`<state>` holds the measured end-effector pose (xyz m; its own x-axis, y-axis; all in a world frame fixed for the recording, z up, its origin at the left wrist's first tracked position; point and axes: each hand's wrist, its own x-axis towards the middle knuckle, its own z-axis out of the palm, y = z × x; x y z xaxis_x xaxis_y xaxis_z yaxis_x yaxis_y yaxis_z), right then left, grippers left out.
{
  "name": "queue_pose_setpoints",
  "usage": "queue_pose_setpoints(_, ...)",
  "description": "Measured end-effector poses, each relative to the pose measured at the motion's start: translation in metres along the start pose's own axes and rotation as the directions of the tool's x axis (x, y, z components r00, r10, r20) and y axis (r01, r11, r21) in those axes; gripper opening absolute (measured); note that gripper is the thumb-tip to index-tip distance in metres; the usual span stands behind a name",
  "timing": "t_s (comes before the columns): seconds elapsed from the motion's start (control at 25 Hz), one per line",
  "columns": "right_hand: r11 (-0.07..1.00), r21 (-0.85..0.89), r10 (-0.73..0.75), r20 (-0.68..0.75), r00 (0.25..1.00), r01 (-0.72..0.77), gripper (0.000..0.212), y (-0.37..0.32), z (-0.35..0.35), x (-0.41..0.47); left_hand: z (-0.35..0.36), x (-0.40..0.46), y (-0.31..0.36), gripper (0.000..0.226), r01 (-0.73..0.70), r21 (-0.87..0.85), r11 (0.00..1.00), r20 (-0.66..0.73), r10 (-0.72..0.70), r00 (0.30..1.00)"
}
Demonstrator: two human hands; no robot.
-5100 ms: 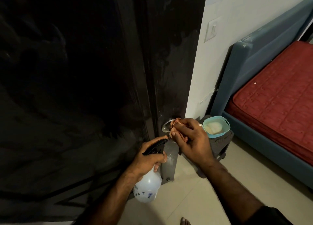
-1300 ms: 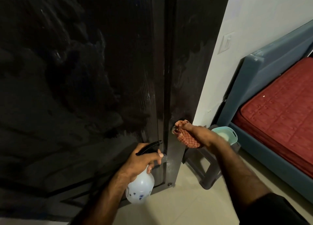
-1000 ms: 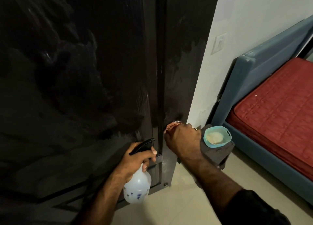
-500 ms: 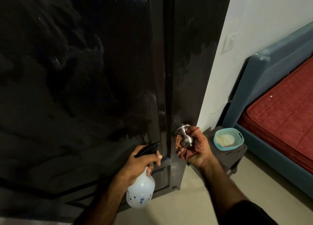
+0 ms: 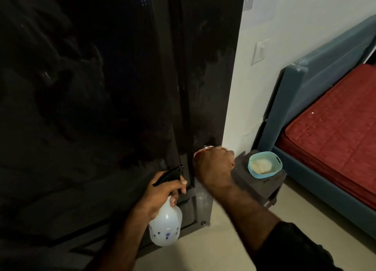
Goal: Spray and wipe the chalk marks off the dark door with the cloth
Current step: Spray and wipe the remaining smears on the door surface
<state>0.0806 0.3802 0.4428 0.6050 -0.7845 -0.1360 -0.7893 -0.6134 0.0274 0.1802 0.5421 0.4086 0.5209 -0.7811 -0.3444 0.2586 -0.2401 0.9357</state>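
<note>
1. Door (image 5: 122, 87) fills most of what I see, dark and glossy, with faint pale smears on the strip along its right edge.
2. My right hand (image 5: 213, 166) is curled into a fist low on that right edge of the door, back of the hand toward me.
3. Only a thin reddish sliver of the cloth (image 5: 200, 151) peeks out at the top of that fist, against the door; the rest is hidden under my fingers, so I hold it bunched inside.
4. Whatever lies under the fist on the door I cannot tell.
5. My left hand (image 5: 162, 191) sits just left of the fist, close to the door's lower panel, fingers wrapped round the neck of the spray bottle (image 5: 165, 226).
6. The bottle's white body hangs below my hand, and its black trigger head (image 5: 168, 174) points up and right toward the door.
7. Right of the door stands a white wall with a switch (image 5: 260, 50).
8. Near the door's lower corner, a dark stool (image 5: 262, 187) carries a light blue bowl (image 5: 264, 164).
9. Farther right of the door lies a bed (image 5: 335, 132) with a red mattress in a blue frame.
</note>
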Motion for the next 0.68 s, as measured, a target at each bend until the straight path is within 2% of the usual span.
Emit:
queue_pose_setpoints(0.04, 0.982, -0.182, -0.054, -0.074, 0.996, 0.040, 0.020, -0.015, -0.001, -0.011, -0.002, -0.002, 0.000, 0.047, -0.004, -0.010, 1.000, 0.004, 0.004, 1.000)
queue_pose_setpoints(0.08, 0.966, -0.259, -0.054, -0.113, 0.992, 0.023, 0.017, -0.020, 0.004, -0.013, -0.005, -0.003, 0.000, 0.046, -0.009, -0.013, 1.000, 0.005, 0.009, 1.000)
queue_pose_setpoints(0.12, 0.969, -0.247, -0.039, -0.149, 0.988, 0.001, 0.020, -0.017, 0.006, -0.012, -0.011, -0.004, 0.000, 0.043, -0.015, -0.006, 1.000, 0.003, 0.015, 1.000)
queue_pose_setpoints(0.16, 0.989, -0.146, -0.023, -0.181, 0.983, -0.003, 0.027, -0.007, 0.009, -0.004, -0.018, -0.005, 0.000, 0.042, -0.018, -0.001, 1.000, -0.002, 0.018, 1.000)
queue_pose_setpoints(0.2, 0.999, 0.040, 0.017, -0.180, 0.984, -0.010, 0.034, 0.004, 0.011, 0.004, -0.024, -0.006, 0.000, 0.043, -0.024, 0.000, 1.000, -0.006, 0.024, 1.000)
queue_pose_setpoints(0.28, 0.900, 0.422, 0.147, -0.061, 0.987, -0.108, 0.041, 0.017, 0.009, 0.023, -0.032, -0.008, 0.001, 0.046, -0.024, 0.003, 1.000, -0.016, 0.024, 1.000)
queue_pose_setpoints(0.36, 0.687, 0.682, 0.179, 0.175, 0.968, -0.250, 0.049, 0.023, 0.013, 0.042, -0.037, -0.012, 0.005, 0.037, -0.020, 0.014, 1.000, -0.024, 0.021, 0.999)
queue_pose_setpoints(0.4, 0.508, 0.810, 0.106, 0.279, 0.955, -0.293, 0.053, 0.029, 0.018, 0.051, -0.039, -0.014, 0.006, 0.029, -0.016, 0.020, 1.000, -0.031, 0.017, 0.999)
queue_pose_setpoints(0.44, 0.266, 0.899, -0.019, 0.366, 0.930, -0.348, 0.052, 0.035, 0.023, 0.057, -0.041, -0.016, 0.008, 0.024, -0.011, 0.025, 1.000, -0.039, 0.012, 0.999)
queue_pose_setpoints(0.48, 0.048, 0.910, -0.161, 0.413, 0.896, -0.411, 0.047, 0.040, 0.028, 0.059, -0.042, -0.019, 0.009, 0.023, -0.008, 0.027, 1.000, -0.040, 0.009, 0.999)
queue_pose_setpoints(0.56, -0.229, 0.822, -0.382, 0.417, 0.825, -0.521, 0.032, 0.044, 0.039, 0.054, -0.043, -0.024, 0.010, 0.023, -0.002, 0.026, 1.000, -0.045, 0.003, 0.999)
queue_pose_setpoints(0.6, -0.331, 0.759, -0.448, 0.396, 0.801, -0.560, 0.030, 0.043, 0.045, 0.049, -0.044, -0.025, 0.010, 0.022, -0.003, 0.030, 1.000, -0.052, 0.005, 0.999)
queue_pose_setpoints(0.68, -0.427, 0.691, -0.535, 0.328, 0.779, -0.584, 0.035, 0.042, 0.055, 0.038, -0.048, -0.028, 0.013, 0.017, -0.020, 0.049, 0.999, -0.051, 0.023, 0.998)
